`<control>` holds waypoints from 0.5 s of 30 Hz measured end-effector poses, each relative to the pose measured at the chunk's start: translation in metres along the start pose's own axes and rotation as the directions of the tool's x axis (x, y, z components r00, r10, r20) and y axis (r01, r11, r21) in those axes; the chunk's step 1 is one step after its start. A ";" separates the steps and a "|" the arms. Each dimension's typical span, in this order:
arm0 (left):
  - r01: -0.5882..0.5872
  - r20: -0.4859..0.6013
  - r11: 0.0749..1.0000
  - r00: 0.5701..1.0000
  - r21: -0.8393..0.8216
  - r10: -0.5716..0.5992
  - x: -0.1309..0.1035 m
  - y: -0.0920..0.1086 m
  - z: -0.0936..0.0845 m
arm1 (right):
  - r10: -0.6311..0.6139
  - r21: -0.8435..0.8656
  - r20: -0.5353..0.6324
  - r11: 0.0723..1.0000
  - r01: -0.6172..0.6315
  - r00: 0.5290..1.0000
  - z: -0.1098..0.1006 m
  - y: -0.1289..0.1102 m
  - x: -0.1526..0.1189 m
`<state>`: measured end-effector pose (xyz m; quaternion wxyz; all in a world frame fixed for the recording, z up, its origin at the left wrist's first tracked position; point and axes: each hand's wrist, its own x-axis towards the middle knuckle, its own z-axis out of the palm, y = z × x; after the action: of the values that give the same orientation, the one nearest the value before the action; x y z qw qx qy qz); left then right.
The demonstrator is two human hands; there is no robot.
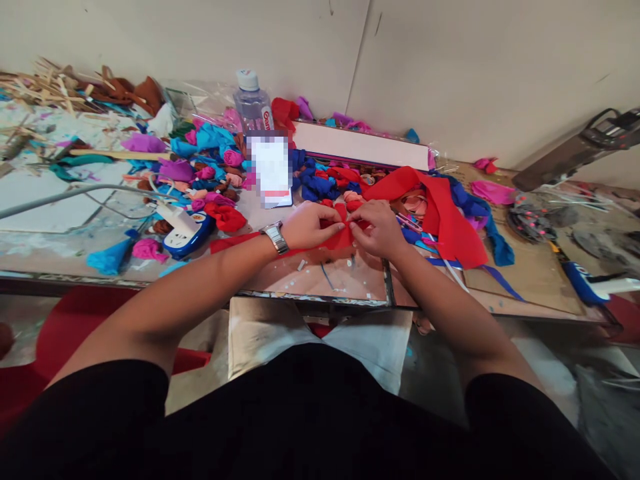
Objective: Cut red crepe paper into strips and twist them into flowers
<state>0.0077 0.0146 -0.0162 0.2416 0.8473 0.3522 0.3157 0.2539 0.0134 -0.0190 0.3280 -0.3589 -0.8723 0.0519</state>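
At the table's near middle, my left hand (313,225), with a metal watch at the wrist, pinches a piece of red fabric (342,235) between thumb and fingers. Facing it, my right hand (375,228) grips the same red fabric from the other side, its fingertips close to those of my left hand. Part of the fabric trails left under my left wrist. A wide red strip (453,223) lies folded to the right of my hands. Small bundles of blue, red and peach cloth (353,198) sit just behind my fingers.
Behind my left hand are a phone (273,173) and a plastic bottle (253,107). A power strip (187,237) with a plugged-in cable stands left. Wooden sticks (55,90) are heaped at the far left. A long white box (360,143) lies at the back; wire coils (531,217) are right.
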 end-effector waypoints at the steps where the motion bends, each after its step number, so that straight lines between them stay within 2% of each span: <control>1: -0.006 -0.003 1.000 1.000 0.005 0.006 0.000 -0.001 0.000 | -0.007 -0.001 -0.001 1.000 0.007 1.000 -0.001 0.000 0.000; 9: -0.034 0.022 0.998 0.999 0.048 0.033 0.000 0.001 0.001 | -0.045 0.071 0.023 0.997 0.043 0.999 -0.004 0.001 0.002; 15: -0.033 0.040 0.997 0.999 0.065 0.030 -0.001 0.003 -0.001 | -0.018 0.098 0.068 0.995 0.012 0.998 -0.006 -0.001 0.003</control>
<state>0.0080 0.0125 -0.0142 0.2157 0.8662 0.3441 0.2911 0.2555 0.0136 -0.0129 0.3152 -0.3340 -0.8822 0.1040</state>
